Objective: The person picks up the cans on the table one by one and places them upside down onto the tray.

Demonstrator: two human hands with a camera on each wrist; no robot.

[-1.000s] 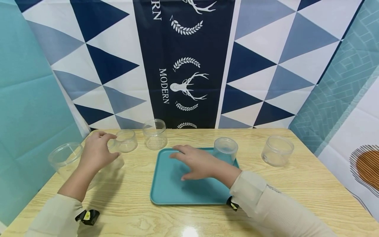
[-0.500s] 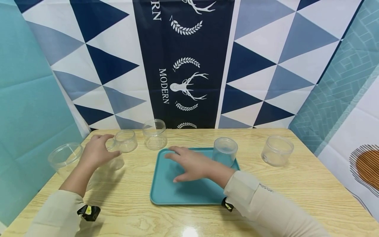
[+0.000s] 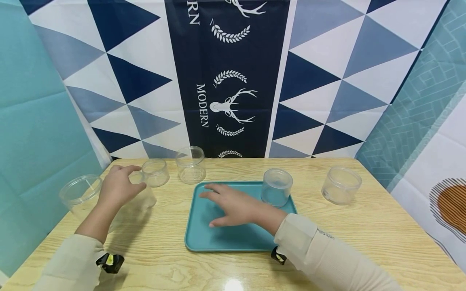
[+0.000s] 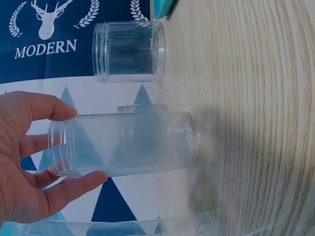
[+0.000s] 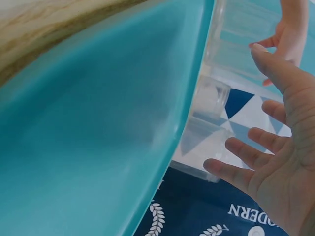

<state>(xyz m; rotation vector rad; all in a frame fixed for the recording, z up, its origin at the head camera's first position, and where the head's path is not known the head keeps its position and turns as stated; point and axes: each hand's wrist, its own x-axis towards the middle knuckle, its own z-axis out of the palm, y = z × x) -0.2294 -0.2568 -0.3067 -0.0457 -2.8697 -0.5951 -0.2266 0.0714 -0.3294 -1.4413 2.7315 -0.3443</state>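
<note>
With thumb and fingers around its threaded neck, my left hand (image 3: 118,185) grips a tall, slim clear plastic jar (image 4: 130,142). The jar is upright at the left of the table, partly hidden behind the hand in the head view. My right hand (image 3: 233,205) hovers over the teal tray (image 3: 202,240), fingers spread, holding nothing. On the tray's back right corner is another clear jar (image 3: 276,188), behind the right wrist in the head view.
A large clear jar (image 3: 81,194) stands at the far left, beside my left forearm. Toward the back are a low jar (image 3: 155,173) and a wider one (image 3: 191,165). Another low jar (image 3: 341,186) is at the right. Patterned cloth (image 3: 225,81) hangs behind the table.
The tall jar under my left hand has shifted slightly to the right. My right hand has drifted left over the tray, still spread. The other jars have stayed put.
</note>
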